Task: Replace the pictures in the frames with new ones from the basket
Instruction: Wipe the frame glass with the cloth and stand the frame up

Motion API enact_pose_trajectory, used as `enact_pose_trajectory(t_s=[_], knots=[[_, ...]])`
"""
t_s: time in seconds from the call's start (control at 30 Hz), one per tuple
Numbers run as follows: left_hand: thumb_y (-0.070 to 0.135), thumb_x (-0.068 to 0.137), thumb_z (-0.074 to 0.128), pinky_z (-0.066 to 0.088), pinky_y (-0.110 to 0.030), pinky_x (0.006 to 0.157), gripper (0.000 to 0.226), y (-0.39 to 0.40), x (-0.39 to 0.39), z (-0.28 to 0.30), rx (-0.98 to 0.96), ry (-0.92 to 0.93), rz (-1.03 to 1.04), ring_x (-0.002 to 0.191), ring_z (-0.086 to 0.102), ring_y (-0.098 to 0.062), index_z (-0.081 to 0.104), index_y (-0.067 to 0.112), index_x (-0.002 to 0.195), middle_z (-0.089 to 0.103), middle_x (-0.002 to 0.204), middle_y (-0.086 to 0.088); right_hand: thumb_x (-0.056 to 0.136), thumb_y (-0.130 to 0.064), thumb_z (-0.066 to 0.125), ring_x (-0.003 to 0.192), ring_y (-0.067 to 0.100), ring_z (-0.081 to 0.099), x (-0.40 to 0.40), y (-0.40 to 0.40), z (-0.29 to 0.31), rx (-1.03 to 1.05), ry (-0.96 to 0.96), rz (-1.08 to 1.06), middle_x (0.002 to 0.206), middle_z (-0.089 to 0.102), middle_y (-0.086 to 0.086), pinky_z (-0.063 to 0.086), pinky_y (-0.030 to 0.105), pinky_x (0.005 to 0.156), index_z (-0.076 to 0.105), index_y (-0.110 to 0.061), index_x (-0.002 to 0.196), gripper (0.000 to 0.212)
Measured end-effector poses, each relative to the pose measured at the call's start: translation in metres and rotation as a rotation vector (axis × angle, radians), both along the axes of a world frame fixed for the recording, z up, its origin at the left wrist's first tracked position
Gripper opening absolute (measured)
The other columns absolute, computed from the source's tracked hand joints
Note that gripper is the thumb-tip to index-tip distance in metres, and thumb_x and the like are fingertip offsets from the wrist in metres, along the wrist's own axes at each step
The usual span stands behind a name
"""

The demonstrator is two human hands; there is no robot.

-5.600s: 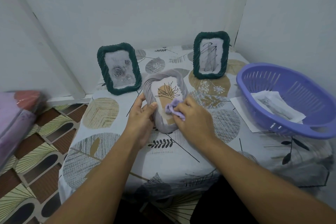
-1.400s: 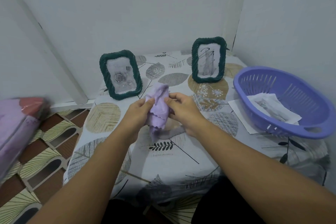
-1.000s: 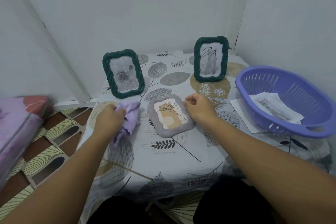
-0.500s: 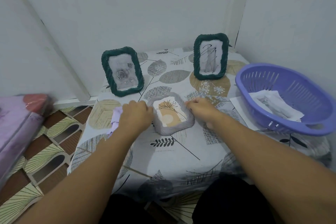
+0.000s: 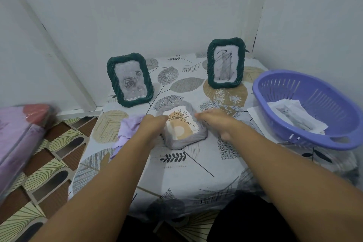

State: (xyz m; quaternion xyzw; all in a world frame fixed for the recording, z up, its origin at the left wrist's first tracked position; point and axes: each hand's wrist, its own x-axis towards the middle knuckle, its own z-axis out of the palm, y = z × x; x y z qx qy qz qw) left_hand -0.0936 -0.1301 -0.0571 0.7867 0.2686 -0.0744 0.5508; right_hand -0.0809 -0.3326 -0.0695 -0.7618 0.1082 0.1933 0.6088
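**Grey frame: both hands on, lifting**

Grey rope-textured picture frame (image 5: 184, 125) tilted at table centre. Left hand (image 5: 152, 126) and right hand (image 5: 213, 122) grip its side edges. Suggest: stand it upright, hold rim only, avoid smudging glass. Purple plastic basket (image 5: 306, 139) sits right, pictures inside.

Both bare forearms reach forward. The left hand (image 5: 152, 126) curls its fingers on one side of a grey rope-textured picture frame (image 5: 184, 142); the right hand (image 5: 213, 122) grips the opposite side.
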Motion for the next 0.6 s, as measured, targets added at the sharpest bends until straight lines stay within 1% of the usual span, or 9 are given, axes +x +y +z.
enact_pose_trajectory(t_s=[0.07,0.13,0.2,0.27,0.33,0.4,0.5,0.53,0.6], knots=[[0.034,0.095,0.067,0.046,-0.034,0.082,0.055,0.005,0.002,-0.004,-0.054,0.008,0.043,0.124,0.058,-0.034,0.049,0.005,0.138,0.059,0.134,-0.019,0.094,-0.022,0.074,0.105,0.020,0.065,0.000,-0.002,0.000,0.034,-0.005,0.002,0.114,0.070,0.005,0.051,0.037,0.095,0.068,-0.012,0.112,0.022],[0.032,0.094,0.069,0.044,-0.027,0.068,0.049,0.007,0.002,-0.004,-0.107,0.001,0.055,0.097,0.061,-0.026,0.052,0.005,0.131,0.061,0.115,-0.016,0.094,-0.012,0.073,0.092,0.015,0.064,-0.001,-0.002,0.000,0.081,-0.016,-0.022,0.109,0.068,0.006,0.052,0.026,0.073,0.063,-0.013,0.115,0.022],[0.029,0.093,0.071,0.036,-0.026,0.056,0.034,0.011,0.003,-0.007,-0.150,0.000,0.064,0.071,0.048,-0.016,0.056,0.009,0.116,0.057,0.094,-0.010,0.095,-0.005,0.070,0.083,0.015,0.064,-0.003,-0.002,0.000,0.116,-0.016,-0.038,0.105,0.067,0.007,0.052,0.020,0.055,0.060,-0.014,0.119,0.027],[0.028,0.091,0.074,0.034,-0.026,0.054,0.025,0.014,0.001,-0.007,-0.193,0.006,0.092,0.061,0.040,-0.013,0.054,0.015,0.101,0.054,0.086,-0.008,0.095,-0.002,0.069,0.080,0.016,0.066,-0.003,-0.004,0.001,0.176,-0.002,-0.067,0.103,0.069,0.008,0.051,0.017,0.050,0.060,-0.014,0.122,0.031],[0.029,0.089,0.077,0.035,-0.025,0.053,0.027,0.017,-0.003,-0.005,-0.245,-0.004,0.101,0.060,0.041,-0.012,0.055,0.017,0.099,0.060,0.089,-0.008,0.093,0.001,0.069,0.084,0.017,0.069,-0.002,-0.007,0.000,0.248,0.007,-0.109,0.103,0.072,0.008,0.055,0.021,0.059,0.064,-0.012,0.121,0.031],[0.032,0.088,0.078,0.038,-0.024,0.055,0.029,0.016,-0.010,0.000,-0.290,-0.024,0.070,0.065,0.047,-0.013,0.061,0.015,0.104,0.068,0.087,-0.006,0.094,0.004,0.067,0.083,0.017,0.070,0.000,-0.009,0.001,0.314,0.006,-0.162,0.097,0.075,0.007,0.056,0.024,0.066,0.069,-0.010,0.109,0.020],[0.048,0.089,0.074,0.044,-0.023,0.059,0.031,0.013,-0.021,0.010,-0.325,-0.031,-0.038,0.067,0.056,-0.015,0.067,0.018,0.088,0.070,0.078,-0.002,0.099,0.000,0.060,0.081,0.016,0.069,0.000,-0.010,0.004,0.392,-0.002,-0.160,0.096,0.077,0.004,0.056,0.027,0.074,0.071,-0.010,0.102,0.015],[0.055,0.090,0.070,0.049,-0.025,0.066,0.037,0.013,-0.022,0.012,-0.348,-0.028,-0.085,0.073,0.062,-0.017,0.069,0.018,0.089,0.073,0.082,-0.002,0.100,-0.004,0.060,0.083,0.016,0.067,-0.001,-0.008,0.006,0.405,0.004,-0.146,0.098,0.076,0.004,0.053,0.028,0.076,0.071,-0.011,0.105,0.014],[0.068,0.089,0.062,0.053,-0.038,0.097,0.055,0.014,-0.021,0.014,-0.440,-0.019,-0.168,0.104,0.069,-0.023,0.072,0.020,0.113,0.077,0.109,-0.003,0.101,-0.009,0.059,0.088,0.017,0.065,-0.001,-0.006,0.008,0.428,0.030,-0.126,0.099,0.077,0.002,0.046,0.029,0.078,0.071,-0.014,0.107,0.014]])
